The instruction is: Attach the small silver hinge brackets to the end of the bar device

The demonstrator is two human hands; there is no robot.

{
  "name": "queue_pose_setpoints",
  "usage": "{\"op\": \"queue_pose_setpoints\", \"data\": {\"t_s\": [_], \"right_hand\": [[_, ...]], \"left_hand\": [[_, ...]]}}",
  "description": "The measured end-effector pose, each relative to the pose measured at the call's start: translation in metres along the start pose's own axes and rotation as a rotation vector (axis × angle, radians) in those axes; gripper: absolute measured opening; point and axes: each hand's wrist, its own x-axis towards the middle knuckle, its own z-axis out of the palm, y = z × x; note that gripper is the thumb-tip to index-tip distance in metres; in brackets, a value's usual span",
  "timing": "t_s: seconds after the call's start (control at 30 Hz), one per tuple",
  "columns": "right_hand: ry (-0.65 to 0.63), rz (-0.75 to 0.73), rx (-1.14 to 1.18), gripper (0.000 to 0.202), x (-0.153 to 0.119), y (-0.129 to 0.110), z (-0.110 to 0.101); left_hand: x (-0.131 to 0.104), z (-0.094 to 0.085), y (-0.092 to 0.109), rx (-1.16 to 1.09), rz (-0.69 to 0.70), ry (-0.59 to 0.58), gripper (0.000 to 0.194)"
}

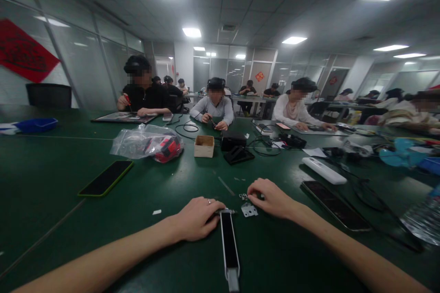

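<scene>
My left hand (199, 218) rests on the green table with its fingers curled round the top end of a long white-edged device with a black face (229, 240). A thin metal piece lies across that end under the fingertips. To the right, my right hand (270, 196) is closed, fingertips down at some small metal parts (243, 196); whether anything is pinched is too small to tell. A flat silver plate with holes (249, 210) lies just below these parts, between the two hands.
Beyond the hands are a small open box (204, 146), a plastic bag with a red item (151, 142) and a black box (233, 140). Phones lie left (106, 178) and right (335, 205), near a white device (323, 170). Several people sit across the green table (154, 247).
</scene>
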Motion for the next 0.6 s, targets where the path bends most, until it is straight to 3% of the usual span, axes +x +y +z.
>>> {"op": "queue_pose_setpoints", "data": {"t_s": [0.2, 0.43, 0.6], "right_hand": [[-0.154, -0.043, 0.014, 0.022, -0.002, -0.013, -0.001], [-0.024, 0.033, -0.127, 0.016, 0.0, 0.005, -0.008], [-0.055, 0.062, -0.285, 0.017, -0.002, 0.016, -0.008]], "left_hand": [[0.0, -0.001, 0.001, 0.003, -0.016, 0.002, 0.029], [0.0, -0.003, 0.002, -0.001, -0.023, -0.018, 0.028], [0.001, -0.004, 0.002, -0.012, -0.019, -0.01, 0.029]]}}
